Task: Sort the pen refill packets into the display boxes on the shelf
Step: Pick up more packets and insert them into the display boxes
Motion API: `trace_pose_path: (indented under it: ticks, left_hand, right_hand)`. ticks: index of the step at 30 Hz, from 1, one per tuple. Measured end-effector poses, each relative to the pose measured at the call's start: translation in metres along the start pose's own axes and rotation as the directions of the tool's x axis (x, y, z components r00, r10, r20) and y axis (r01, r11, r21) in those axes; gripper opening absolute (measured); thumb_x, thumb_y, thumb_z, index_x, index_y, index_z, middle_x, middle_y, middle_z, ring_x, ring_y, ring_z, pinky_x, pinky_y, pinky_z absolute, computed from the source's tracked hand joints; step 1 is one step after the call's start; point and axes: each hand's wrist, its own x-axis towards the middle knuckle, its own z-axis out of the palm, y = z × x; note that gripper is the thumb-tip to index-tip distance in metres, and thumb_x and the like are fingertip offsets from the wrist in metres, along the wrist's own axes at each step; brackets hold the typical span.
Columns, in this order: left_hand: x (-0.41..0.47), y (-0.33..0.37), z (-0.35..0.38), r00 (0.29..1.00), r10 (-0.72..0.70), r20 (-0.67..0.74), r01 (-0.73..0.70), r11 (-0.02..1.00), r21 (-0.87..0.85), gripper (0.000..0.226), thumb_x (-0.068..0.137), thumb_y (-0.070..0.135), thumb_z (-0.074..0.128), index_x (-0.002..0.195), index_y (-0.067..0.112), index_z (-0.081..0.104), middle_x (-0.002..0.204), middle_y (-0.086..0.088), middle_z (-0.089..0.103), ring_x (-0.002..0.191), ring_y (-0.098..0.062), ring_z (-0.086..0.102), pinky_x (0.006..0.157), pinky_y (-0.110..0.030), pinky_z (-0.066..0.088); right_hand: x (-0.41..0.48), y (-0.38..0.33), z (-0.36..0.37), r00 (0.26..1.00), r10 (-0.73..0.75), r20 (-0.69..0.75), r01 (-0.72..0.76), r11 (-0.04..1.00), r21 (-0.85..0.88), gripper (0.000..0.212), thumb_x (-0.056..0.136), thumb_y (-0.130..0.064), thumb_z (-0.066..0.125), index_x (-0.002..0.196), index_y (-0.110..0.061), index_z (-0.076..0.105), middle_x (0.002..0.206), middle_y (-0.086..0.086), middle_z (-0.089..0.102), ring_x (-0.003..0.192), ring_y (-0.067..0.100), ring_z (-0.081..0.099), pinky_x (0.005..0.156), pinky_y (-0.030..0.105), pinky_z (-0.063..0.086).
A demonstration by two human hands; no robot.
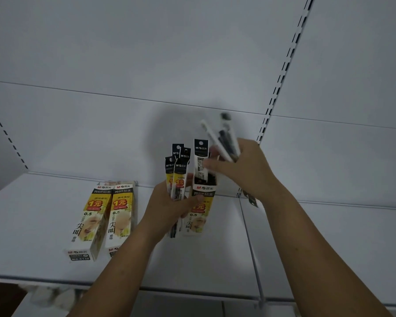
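Pen refill packets (pixel 178 170) are held as a fanned bundle in the left hand (pixel 169 209). Its fingers are curled round the lower ends, and the black header cards stand above the grip. Just right of the bundle an open display box (pixel 200 210) is positioned upright, with the left thumb laid across its front face; whether its base rests on the shelf (pixel 44 236) cannot be determined. One packet (pixel 201 154) is seen standing out of the box's open top, and dark packet ends are visible inside the mouth. This packet is touched near its middle by the fingertips of the right hand (pixel 245 170), in which a few further packets (pixel 224 138), blurred, are gripped between curled fingers and angled up and away. Two more display boxes (pixel 94 213) are laid side by side, touching, to the left and well apart from the hands, with their far ends at the back panel (pixel 146 65); their contents cannot be seen. Bare shelf surface is presented between that pair and the hands, forward to the front edge (pixel 55 276), and right of the shelf seam (pixel 247 225). A slotted upright (pixel 281 81) is located just behind the right hand.
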Motion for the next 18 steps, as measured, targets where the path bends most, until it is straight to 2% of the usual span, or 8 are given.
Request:
trace_pose_path:
  ticks: [2, 3, 7, 9, 11, 14, 15, 18]
  left_hand:
    - [-0.001, 0.000, 0.000, 1.000, -0.002, -0.006, 0.002, 1.000, 0.011, 0.014, 0.088, 0.010, 0.082, 0.098, 0.018, 0.075, 0.063, 0.004, 0.068, 0.054, -0.015, 0.056, 0.058, -0.028, 0.051]
    - [-0.001, 0.000, 0.000, 1.000, 0.001, -0.007, -0.001, 1.000, 0.013, 0.014, 0.089, 0.010, 0.082, 0.097, 0.019, 0.075, 0.063, 0.004, 0.068, 0.054, -0.015, 0.056, 0.058, -0.028, 0.051]
    - [-0.001, 0.002, 0.001, 1.000, 0.006, -0.024, -0.006, 1.000, 0.005, 0.015, 0.088, 0.007, 0.081, 0.092, 0.019, 0.074, 0.059, 0.002, 0.065, 0.052, -0.016, 0.054, 0.055, -0.025, 0.049]
    - [-0.001, 0.002, 0.002, 1.000, 0.002, -0.030, -0.003, 1.000, -0.004, 0.014, 0.088, 0.007, 0.082, 0.094, 0.017, 0.075, 0.059, 0.002, 0.065, 0.052, -0.016, 0.054, 0.054, -0.027, 0.049]
    - [-0.002, 0.003, 0.002, 1.000, 0.001, -0.025, -0.001, 1.000, -0.001, 0.016, 0.088, 0.008, 0.082, 0.098, 0.017, 0.075, 0.061, 0.004, 0.067, 0.052, -0.014, 0.055, 0.054, -0.027, 0.049]
    - [-0.003, 0.005, 0.004, 1.000, 0.002, -0.020, -0.002, 1.000, 0.004, 0.016, 0.088, 0.008, 0.082, 0.096, 0.019, 0.074, 0.062, 0.006, 0.068, 0.052, -0.011, 0.056, 0.055, -0.026, 0.050]
    - [-0.004, 0.005, 0.004, 1.000, 0.001, -0.025, -0.001, 1.000, 0.004, 0.016, 0.088, 0.007, 0.082, 0.095, 0.019, 0.073, 0.061, 0.006, 0.068, 0.052, -0.010, 0.056, 0.055, -0.025, 0.050]
    - [-0.004, 0.003, 0.002, 0.998, -0.017, -0.063, 0.016, 1.000, -0.014, 0.017, 0.086, 0.007, 0.083, 0.097, 0.016, 0.075, 0.063, 0.004, 0.069, 0.052, -0.012, 0.056, 0.053, -0.026, 0.049]
  right_hand:
    - [0.000, -0.004, -0.002, 0.996, -0.033, -0.089, 0.037, 0.998, 0.042, 0.019, 0.080, -0.017, 0.089, 0.095, -0.013, 0.077, 0.085, -0.008, 0.077, 0.075, 0.001, 0.073, 0.069, 0.013, 0.055]
    - [0.001, -0.004, -0.002, 0.995, -0.044, -0.091, 0.046, 0.999, 0.021, 0.018, 0.081, -0.016, 0.089, 0.095, -0.015, 0.078, 0.085, -0.009, 0.078, 0.076, 0.002, 0.073, 0.070, 0.012, 0.055]
    - [0.000, -0.001, 0.003, 0.999, -0.021, 0.025, 0.022, 0.997, -0.071, 0.012, 0.083, -0.013, 0.087, 0.090, -0.014, 0.077, 0.078, -0.002, 0.076, 0.071, 0.004, 0.072, 0.068, 0.016, 0.057]
    - [-0.001, -0.001, 0.006, 0.996, -0.061, 0.062, 0.069, 0.988, -0.137, 0.013, 0.085, -0.016, 0.085, 0.084, -0.014, 0.073, 0.073, 0.000, 0.070, 0.063, 0.006, 0.065, 0.063, 0.018, 0.054]
    - [-0.002, -0.004, 0.009, 0.996, -0.090, 0.027, 0.092, 0.991, -0.100, 0.021, 0.085, -0.020, 0.086, 0.082, -0.007, 0.069, 0.068, 0.006, 0.064, 0.056, 0.009, 0.055, 0.058, 0.021, 0.049]
    - [0.002, -0.009, 0.011, 0.993, -0.112, -0.030, 0.110, 0.992, -0.056, 0.024, 0.082, -0.017, 0.088, 0.085, -0.002, 0.070, 0.067, 0.008, 0.065, 0.055, 0.021, 0.058, 0.056, 0.031, 0.053]
    - [0.002, -0.009, 0.011, 0.993, -0.117, -0.002, 0.116, 0.988, -0.104, 0.022, 0.082, -0.016, 0.088, 0.085, -0.004, 0.071, 0.067, 0.006, 0.065, 0.056, 0.019, 0.059, 0.058, 0.031, 0.054]
    - [0.002, 0.000, 0.009, 0.988, -0.088, 0.124, 0.121, 0.948, -0.295, 0.022, 0.080, -0.019, 0.089, 0.078, -0.011, 0.068, 0.064, -0.007, 0.060, 0.054, 0.002, 0.053, 0.055, 0.018, 0.045]
